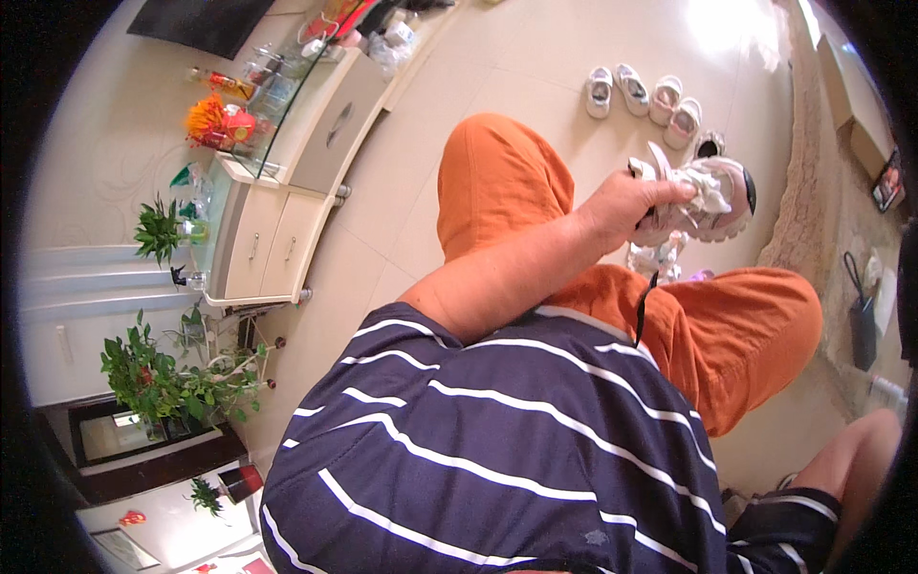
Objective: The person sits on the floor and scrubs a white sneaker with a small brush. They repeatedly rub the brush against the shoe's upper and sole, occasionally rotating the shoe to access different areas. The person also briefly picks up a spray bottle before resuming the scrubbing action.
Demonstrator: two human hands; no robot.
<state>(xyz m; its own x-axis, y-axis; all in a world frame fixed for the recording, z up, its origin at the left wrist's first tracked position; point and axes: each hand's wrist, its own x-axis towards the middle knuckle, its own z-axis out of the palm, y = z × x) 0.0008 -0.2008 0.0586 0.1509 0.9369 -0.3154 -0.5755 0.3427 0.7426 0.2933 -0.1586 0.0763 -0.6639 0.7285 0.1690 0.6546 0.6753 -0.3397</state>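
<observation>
My left hand [631,204] grips a pale pink and white sneaker [717,204] above the floor, with the thumb on its white laces or cloth at the upper. The sneaker's sole faces down and right, and its dark end points right. Of my right arm, the forearm and elbow show at the lower right; the right hand is out of view. Beyond the held sneaker, a white shoe [599,93], another white shoe [632,89], pinkish-white shoes [681,123] and one partly hidden shoe [709,144] stand in a row. Whitish objects [667,257] lie below the sneaker, partly hidden.
A cream cabinet [262,247] with a glass top stands left, holding plants and bottles. A leafy potted plant [158,380] is at lower left. To the right, a cloth-covered table [810,172] holds a box [853,107] and a dark holder [863,333]. My bent legs frame the near floor.
</observation>
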